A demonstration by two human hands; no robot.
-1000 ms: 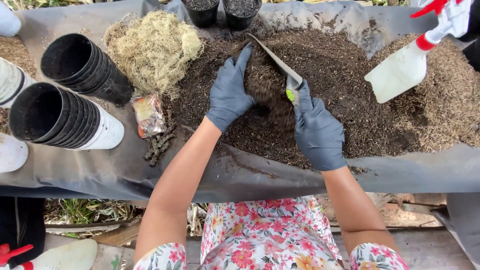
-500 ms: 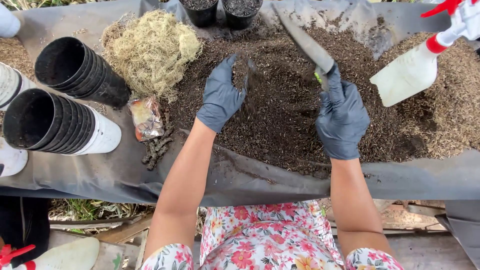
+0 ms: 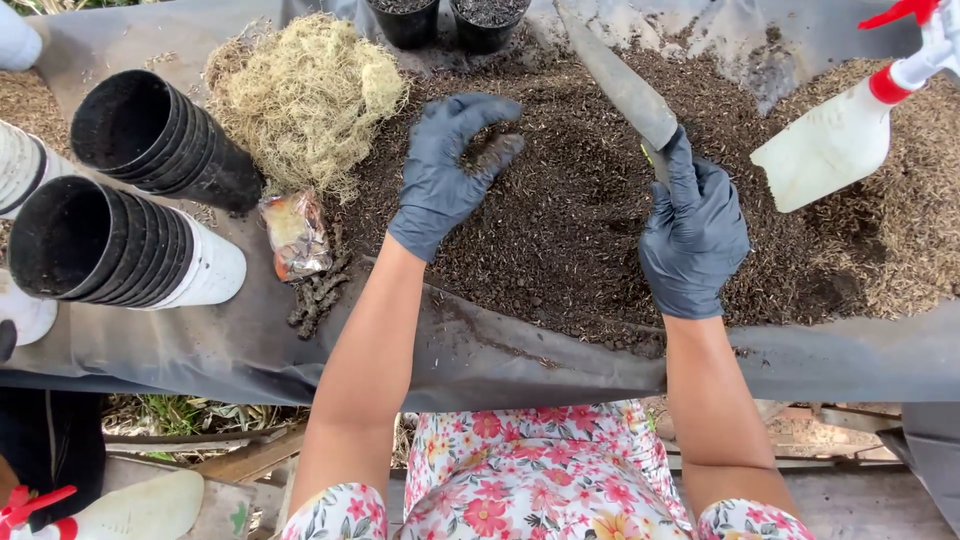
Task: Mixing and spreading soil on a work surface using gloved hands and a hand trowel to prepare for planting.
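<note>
My left hand (image 3: 447,170), in a dark grey glove, is cupped over the pile of dark soil (image 3: 560,220) with a clump of soil in its curled fingers. My right hand (image 3: 693,228), gloved the same, grips the green handle of a narrow metal trowel (image 3: 618,78). The trowel's blade points up and away to the far left, lifted above the soil. The soil lies spread on a grey sheet (image 3: 300,340) over the bench.
Stacks of black and white plastic pots (image 3: 130,200) lie on their sides at left. A clump of pale dry moss (image 3: 300,90) sits beside them, a small crumpled packet (image 3: 295,235) below it. Two soil-filled black pots (image 3: 445,18) stand at the back. A white spray bottle (image 3: 850,130) lies at right.
My right hand has drawn the trowel up and to the right, out of the soil. My left hand has lifted from flat on the pile and curled around a clump of soil.
</note>
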